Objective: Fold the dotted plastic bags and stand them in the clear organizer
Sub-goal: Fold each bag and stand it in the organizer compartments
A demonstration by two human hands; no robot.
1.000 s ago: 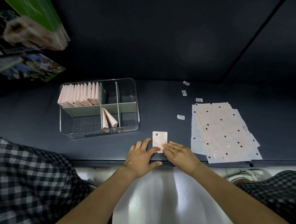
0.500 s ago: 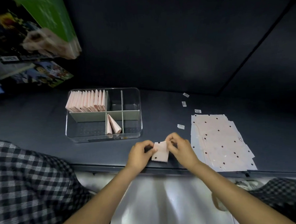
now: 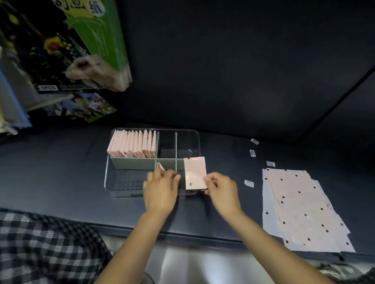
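Though blurred, dark tabletop [image 3: 53,170]; perhaps matte

"5PCS" stands on the dark package [image 3: 47,62]; the green box [image 3: 98,31] bears blurred Chinese characters.

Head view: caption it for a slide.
Right hand holds a folded bag over the organizer; left hand reaches inside.

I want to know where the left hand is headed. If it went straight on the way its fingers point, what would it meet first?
Probably the folded bags leaning in the front compartment of the clear organizer: the left hand reaches over the front wall, fingers pointing at them. Whether it already touches them is unclear.
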